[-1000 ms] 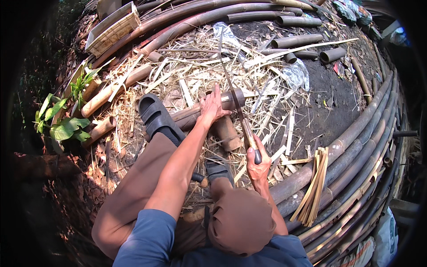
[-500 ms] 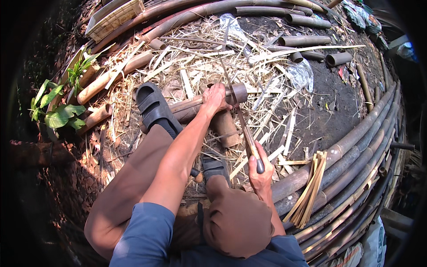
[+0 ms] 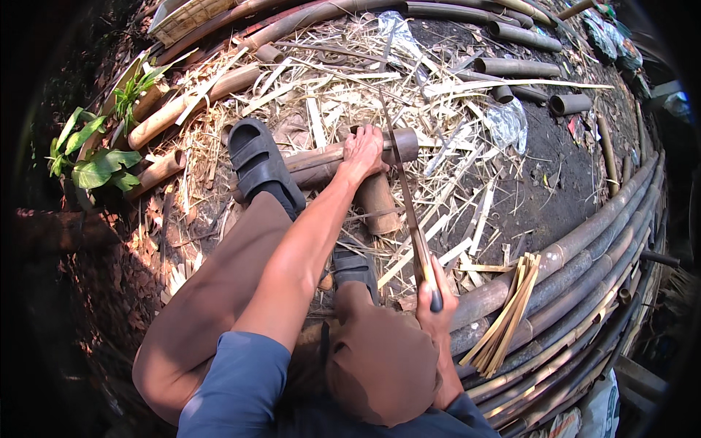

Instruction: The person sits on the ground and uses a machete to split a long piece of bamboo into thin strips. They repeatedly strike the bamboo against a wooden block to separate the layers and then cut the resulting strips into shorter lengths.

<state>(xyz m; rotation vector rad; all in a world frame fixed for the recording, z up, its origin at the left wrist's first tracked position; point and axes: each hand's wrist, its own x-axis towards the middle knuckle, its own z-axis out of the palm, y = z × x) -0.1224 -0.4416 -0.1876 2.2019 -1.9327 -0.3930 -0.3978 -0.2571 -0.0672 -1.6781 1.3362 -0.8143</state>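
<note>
A brown bamboo pole (image 3: 318, 174) lies across the middle, just ahead of the person's feet, resting over a shorter bamboo block (image 3: 380, 206). The left hand (image 3: 363, 151) is clamped over the pole from above; the right hand (image 3: 438, 317), well apart from it, is wrapped around the handle of a long saw (image 3: 409, 197), whose blade crosses the pole near its right end. A bent knee (image 3: 383, 365) in brown cloth hides part of the right forearm. A dark sandal (image 3: 259, 157) stands close by the pole's left part, another (image 3: 355, 270) nearer the body. To the right, a bundle of pale strips (image 3: 509, 314) rests on long bamboo poles (image 3: 562, 252). Pale shavings (image 3: 339, 102) litter dark bare soil (image 3: 544, 157) outdoors, in patchy sunlight. Beyond lie clear plastic (image 3: 506, 124) and a cream crate (image 3: 191, 18); a leafy plant (image 3: 102, 164) grows at left. Counted: one saw, two sandals, one crate, one bundle, at least four short bamboo tubes (image 3: 517, 68) at upper right; the long poles overlap too much to count.
</note>
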